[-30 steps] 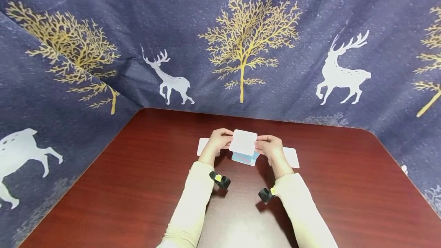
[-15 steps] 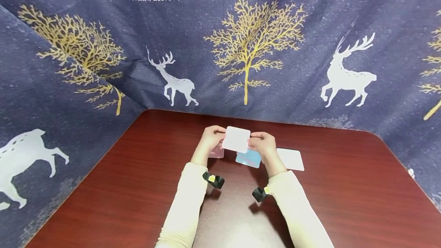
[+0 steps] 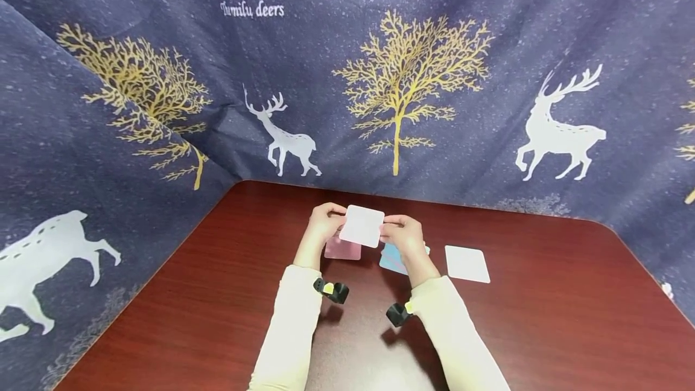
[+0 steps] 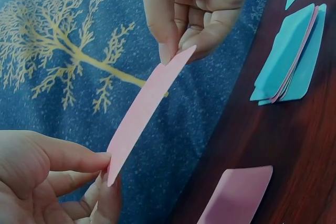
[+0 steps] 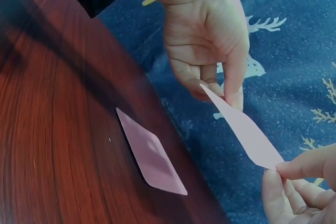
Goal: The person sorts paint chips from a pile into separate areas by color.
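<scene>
A square card (image 3: 362, 225) with rounded corners is held up off the table by both hands. It looks nearly white in the head view and pale pink in the left wrist view. My left hand (image 3: 324, 225) pinches its left edge between thumb and fingers; my right hand (image 3: 406, 235) pinches the opposite edge. Below it, a darker pink card (image 3: 343, 250) lies flat on the table, partly covered in the head view. Beside my right wrist sits a loose stack of cards (image 4: 290, 56), light blue with pink edges showing, partly hidden by that hand in the head view.
A single pale card (image 3: 468, 264) lies to the right of the stack on the dark red wooden table (image 3: 543, 294). Behind the table's far edge hangs a blue cloth (image 3: 326, 77) printed with deer and trees. Black camera mounts (image 3: 338, 292) sit on both wrists.
Both hands have carried the pinched card leftward, from over the blue stack to over the pink card. The stack and the right-hand card are now less covered. The head view has tilted upward.
</scene>
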Motion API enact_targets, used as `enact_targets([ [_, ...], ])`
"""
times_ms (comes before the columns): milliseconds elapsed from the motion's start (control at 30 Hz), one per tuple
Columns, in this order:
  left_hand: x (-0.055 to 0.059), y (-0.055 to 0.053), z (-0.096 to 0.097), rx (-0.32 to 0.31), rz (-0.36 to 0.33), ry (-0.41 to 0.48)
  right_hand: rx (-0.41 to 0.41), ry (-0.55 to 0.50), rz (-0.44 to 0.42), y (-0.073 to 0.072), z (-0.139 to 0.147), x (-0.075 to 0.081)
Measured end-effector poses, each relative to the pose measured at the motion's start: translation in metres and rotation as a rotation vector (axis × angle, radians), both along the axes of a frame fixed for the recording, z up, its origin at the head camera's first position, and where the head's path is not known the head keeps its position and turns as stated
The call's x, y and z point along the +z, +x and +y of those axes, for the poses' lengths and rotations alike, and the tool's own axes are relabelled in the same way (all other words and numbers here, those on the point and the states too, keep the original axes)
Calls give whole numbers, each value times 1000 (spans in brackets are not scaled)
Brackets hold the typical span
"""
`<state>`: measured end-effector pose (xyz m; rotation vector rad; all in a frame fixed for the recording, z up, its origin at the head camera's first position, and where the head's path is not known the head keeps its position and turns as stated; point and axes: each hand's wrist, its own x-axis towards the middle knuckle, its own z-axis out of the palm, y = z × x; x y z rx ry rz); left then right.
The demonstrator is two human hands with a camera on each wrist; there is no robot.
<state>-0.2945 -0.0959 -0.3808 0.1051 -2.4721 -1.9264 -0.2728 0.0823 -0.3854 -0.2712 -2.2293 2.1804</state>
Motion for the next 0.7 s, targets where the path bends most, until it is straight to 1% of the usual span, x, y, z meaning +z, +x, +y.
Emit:
enact_targets([
  [100, -2, 0, -3, 15, 11, -22, 11, -9, -1, -2, -3, -2],
  [233, -5, -1, -9, 50, 33, -84, 26, -4, 4, -5, -7, -4],
  [333, -6, -3, -13, 59, 17, -73, 39, 3, 11, -8, -9, -5],
  [467, -9, -5, -18, 57, -15, -31, 56, 7, 10, -12, -14, -8],
  [700, -12, -7, -22, 72, -16, -61, 61, 27, -11, -13, -21, -17],
])
